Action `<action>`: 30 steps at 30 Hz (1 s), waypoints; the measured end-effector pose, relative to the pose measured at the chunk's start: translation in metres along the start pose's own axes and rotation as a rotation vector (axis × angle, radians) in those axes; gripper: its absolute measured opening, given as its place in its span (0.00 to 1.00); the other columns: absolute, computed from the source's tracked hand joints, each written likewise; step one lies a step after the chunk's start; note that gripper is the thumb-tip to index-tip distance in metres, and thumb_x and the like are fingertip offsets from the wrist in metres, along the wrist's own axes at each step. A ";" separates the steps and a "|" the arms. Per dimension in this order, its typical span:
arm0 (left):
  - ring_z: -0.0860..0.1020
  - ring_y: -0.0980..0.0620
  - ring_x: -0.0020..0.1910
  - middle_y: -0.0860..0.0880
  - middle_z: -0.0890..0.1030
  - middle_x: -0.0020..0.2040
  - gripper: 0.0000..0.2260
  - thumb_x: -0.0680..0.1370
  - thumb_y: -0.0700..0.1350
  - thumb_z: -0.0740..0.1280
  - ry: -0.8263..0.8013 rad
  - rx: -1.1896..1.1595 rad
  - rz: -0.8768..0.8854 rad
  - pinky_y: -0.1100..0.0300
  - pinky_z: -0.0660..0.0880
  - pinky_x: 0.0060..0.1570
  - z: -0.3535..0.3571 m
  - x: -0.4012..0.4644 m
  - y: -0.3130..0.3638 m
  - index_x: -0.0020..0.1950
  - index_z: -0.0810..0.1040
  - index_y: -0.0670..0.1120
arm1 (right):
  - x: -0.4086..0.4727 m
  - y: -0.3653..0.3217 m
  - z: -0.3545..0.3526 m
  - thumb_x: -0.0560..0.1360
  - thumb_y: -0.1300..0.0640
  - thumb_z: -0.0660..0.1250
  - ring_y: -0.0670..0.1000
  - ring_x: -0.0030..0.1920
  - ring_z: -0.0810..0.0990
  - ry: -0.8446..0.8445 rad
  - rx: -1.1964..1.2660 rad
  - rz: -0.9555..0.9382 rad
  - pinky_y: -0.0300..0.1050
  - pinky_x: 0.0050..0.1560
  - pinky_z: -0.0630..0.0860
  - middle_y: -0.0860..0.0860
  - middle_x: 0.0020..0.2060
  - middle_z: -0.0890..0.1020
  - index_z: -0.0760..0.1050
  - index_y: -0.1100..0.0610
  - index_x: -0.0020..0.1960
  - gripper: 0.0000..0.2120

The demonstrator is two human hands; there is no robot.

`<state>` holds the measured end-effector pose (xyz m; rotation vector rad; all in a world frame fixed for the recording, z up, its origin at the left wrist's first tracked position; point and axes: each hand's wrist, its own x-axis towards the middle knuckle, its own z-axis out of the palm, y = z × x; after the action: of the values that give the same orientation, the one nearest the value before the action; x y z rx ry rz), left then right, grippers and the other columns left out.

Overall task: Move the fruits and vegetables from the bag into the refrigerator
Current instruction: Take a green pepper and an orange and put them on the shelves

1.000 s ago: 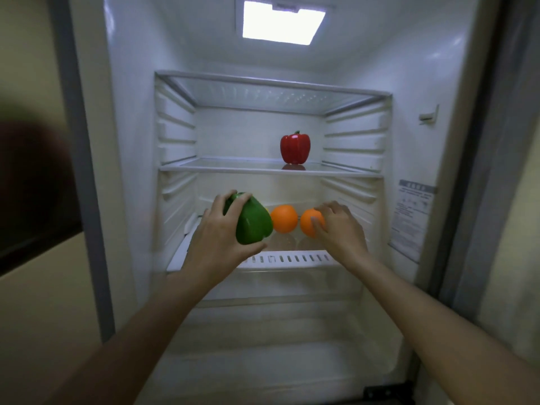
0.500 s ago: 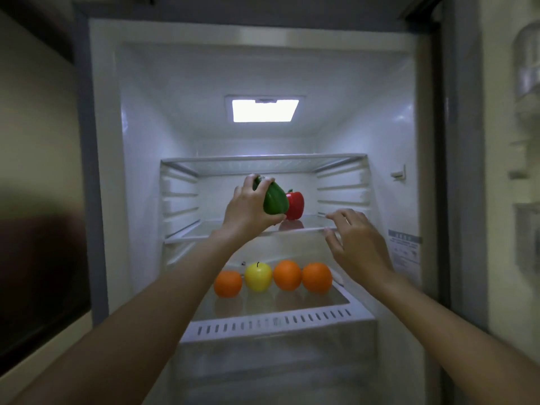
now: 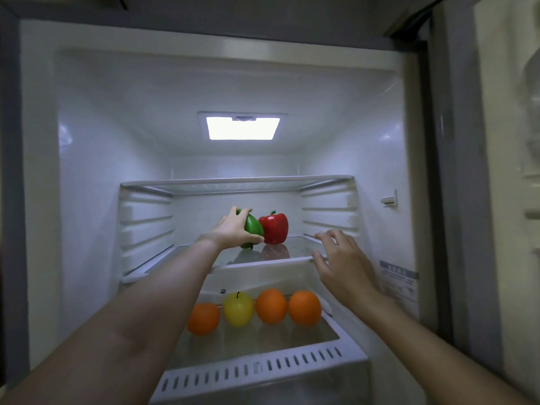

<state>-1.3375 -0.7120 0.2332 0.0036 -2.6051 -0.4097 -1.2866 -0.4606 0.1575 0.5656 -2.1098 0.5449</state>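
Note:
My left hand grips a green bell pepper on the middle glass shelf of the open refrigerator, its bottom at the shelf surface. The pepper touches a red bell pepper standing upright just to its right. My right hand hovers with relaxed, spread fingers at the shelf's front right edge and holds nothing. On the lower shelf lie an orange, a yellow apple and two more oranges in a row. The bag is out of view.
An upper glass shelf sits above the peppers, with the lit ceiling lamp higher up. Ribbed side walls flank the shelves. The open door with its bins stands at the right. A label is on the right inner wall.
My left hand has carried the green pepper from the lower shelf up to the middle shelf and set it beside the red pepper. My right hand left the oranges and rose to that shelf's edge.

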 end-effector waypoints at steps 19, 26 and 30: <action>0.52 0.43 0.74 0.45 0.53 0.77 0.35 0.75 0.63 0.61 0.086 0.233 -0.025 0.43 0.59 0.70 -0.009 -0.035 0.031 0.76 0.54 0.50 | -0.020 -0.013 -0.018 0.80 0.51 0.54 0.53 0.74 0.56 -0.128 -0.007 -0.032 0.48 0.72 0.57 0.55 0.73 0.61 0.60 0.54 0.73 0.22; 0.57 0.41 0.72 0.44 0.59 0.75 0.27 0.78 0.59 0.58 0.263 0.331 0.029 0.44 0.62 0.67 -0.002 -0.137 0.049 0.73 0.61 0.49 | -0.065 -0.023 -0.044 0.79 0.52 0.57 0.55 0.70 0.62 -0.190 0.020 -0.081 0.48 0.72 0.58 0.57 0.69 0.66 0.63 0.58 0.70 0.22; 0.61 0.41 0.70 0.43 0.64 0.72 0.25 0.77 0.56 0.61 0.319 0.310 0.038 0.45 0.63 0.66 0.015 -0.204 0.052 0.71 0.65 0.46 | -0.104 -0.028 -0.051 0.79 0.52 0.57 0.57 0.72 0.61 -0.265 0.043 -0.066 0.50 0.72 0.57 0.59 0.71 0.65 0.62 0.57 0.72 0.23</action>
<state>-1.1627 -0.6426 0.1387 0.1152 -2.3212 0.0127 -1.1836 -0.4343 0.1034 0.7647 -2.3224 0.5004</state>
